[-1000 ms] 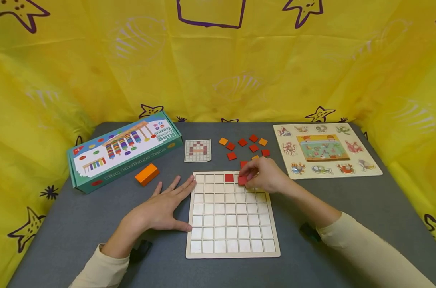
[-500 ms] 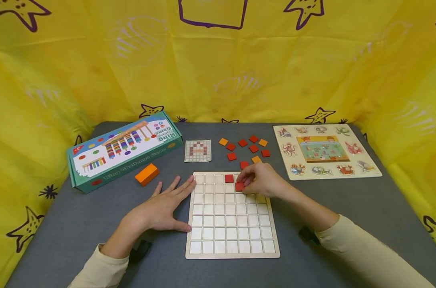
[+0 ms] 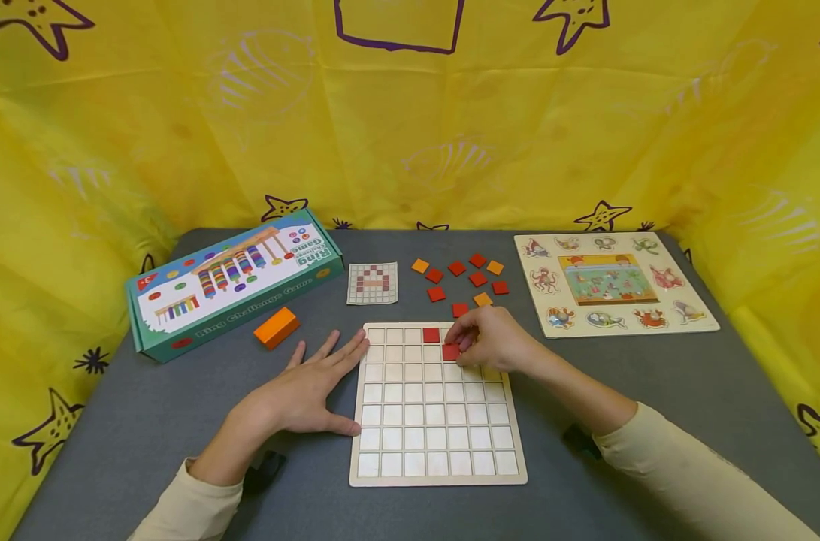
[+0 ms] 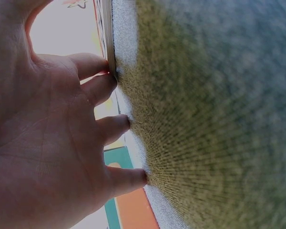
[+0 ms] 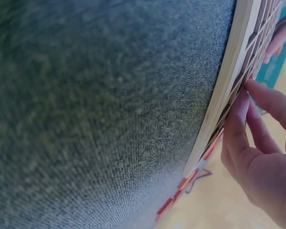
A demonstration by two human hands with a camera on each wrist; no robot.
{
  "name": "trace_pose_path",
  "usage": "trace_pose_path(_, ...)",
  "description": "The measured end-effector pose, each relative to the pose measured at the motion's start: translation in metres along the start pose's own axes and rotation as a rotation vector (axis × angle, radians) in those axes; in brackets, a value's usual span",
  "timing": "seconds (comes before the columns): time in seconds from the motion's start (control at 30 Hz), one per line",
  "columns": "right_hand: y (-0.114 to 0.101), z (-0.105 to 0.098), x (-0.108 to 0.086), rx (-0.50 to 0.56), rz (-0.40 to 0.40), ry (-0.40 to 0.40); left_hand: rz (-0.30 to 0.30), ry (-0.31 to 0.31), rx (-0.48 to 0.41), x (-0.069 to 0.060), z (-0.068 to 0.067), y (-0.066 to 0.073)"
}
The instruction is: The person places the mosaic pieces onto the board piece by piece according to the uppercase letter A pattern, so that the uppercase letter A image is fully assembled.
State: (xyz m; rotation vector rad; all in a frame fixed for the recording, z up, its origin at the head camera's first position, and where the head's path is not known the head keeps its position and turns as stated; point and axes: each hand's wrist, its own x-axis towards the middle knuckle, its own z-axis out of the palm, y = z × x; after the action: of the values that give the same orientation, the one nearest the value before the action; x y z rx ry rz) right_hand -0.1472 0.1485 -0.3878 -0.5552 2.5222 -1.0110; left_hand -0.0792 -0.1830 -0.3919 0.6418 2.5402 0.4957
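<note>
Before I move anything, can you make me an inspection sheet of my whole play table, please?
Surface: dark gray tabletop.
Job's things: wooden grid board with one red tile in its top row; behind it, seven loose red tiles, three orange tiles and a printed pattern card.
Clutter: Ring Challenge Game box, orange block, sea-animal puzzle.
Left hand: fingers spread, touching the board's left edge.
Right hand: pinches a second red tile at the second row; I can't tell if it is seated.
Cables: nothing seen.
Surroundings: yellow cloth with starfish and fish drawings.
</note>
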Motion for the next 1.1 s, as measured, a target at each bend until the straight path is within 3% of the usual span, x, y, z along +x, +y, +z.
trace_pose_path(0.37,0.008,-0.006,0.002,0.066,-0.04,-0.017,-0.008,-0.002,0.007,-0.001,0.0,-0.003)
trace_pose_path(0.53,0.012,-0.015,0.005,0.092,-0.051,0.031,-0.009,0.0,0.01,-0.002,0.0,-0.003)
trace_pose_path(0.73,0.018,-0.024,0.013,0.12,0.002,0.088,-0.006,0.004,0.012,-0.002,0.0,-0.003)
trace_pose_path(1.1,0.023,-0.026,0.03,0.02,0.042,0.139,0.004,0.003,0.015,-0.001,0.001,-0.001)
